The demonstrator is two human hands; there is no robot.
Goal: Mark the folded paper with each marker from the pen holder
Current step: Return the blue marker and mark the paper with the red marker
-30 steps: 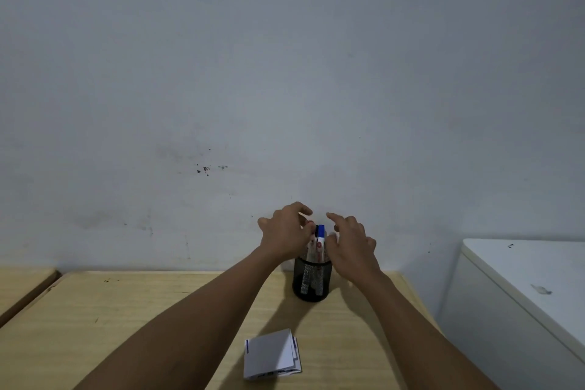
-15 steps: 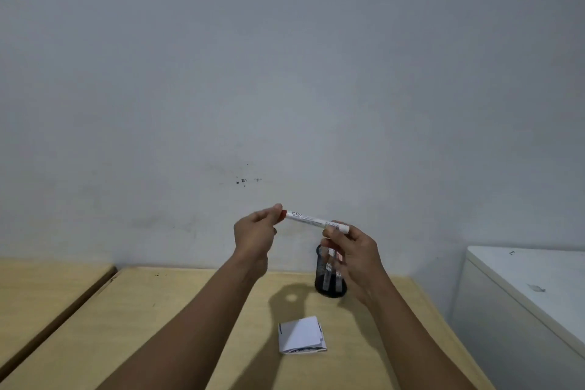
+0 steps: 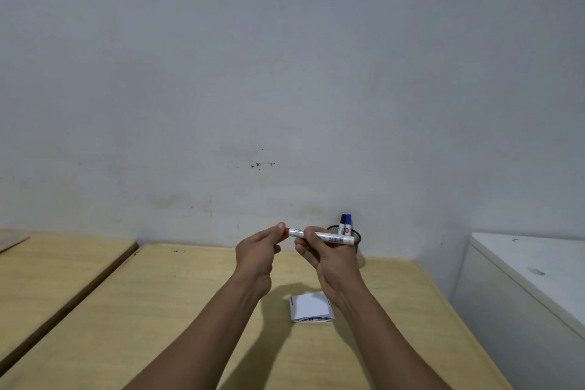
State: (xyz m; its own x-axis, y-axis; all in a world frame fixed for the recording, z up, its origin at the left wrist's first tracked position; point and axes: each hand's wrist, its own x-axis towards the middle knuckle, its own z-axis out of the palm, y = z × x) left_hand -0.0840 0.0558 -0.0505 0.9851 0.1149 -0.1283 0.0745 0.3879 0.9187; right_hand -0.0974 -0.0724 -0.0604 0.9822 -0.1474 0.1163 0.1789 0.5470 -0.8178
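Red marker (image 3: pixel 319 235) spans both hands, left hand (image 3: pixel 258 252) pinching its cap.

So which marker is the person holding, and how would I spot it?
Look at the wooden table by the grey wall, above the folded paper. Both hands hold one white marker level in the air. It has a red cap, unlike the blue marker and black marker standing in the mesh pen holder.
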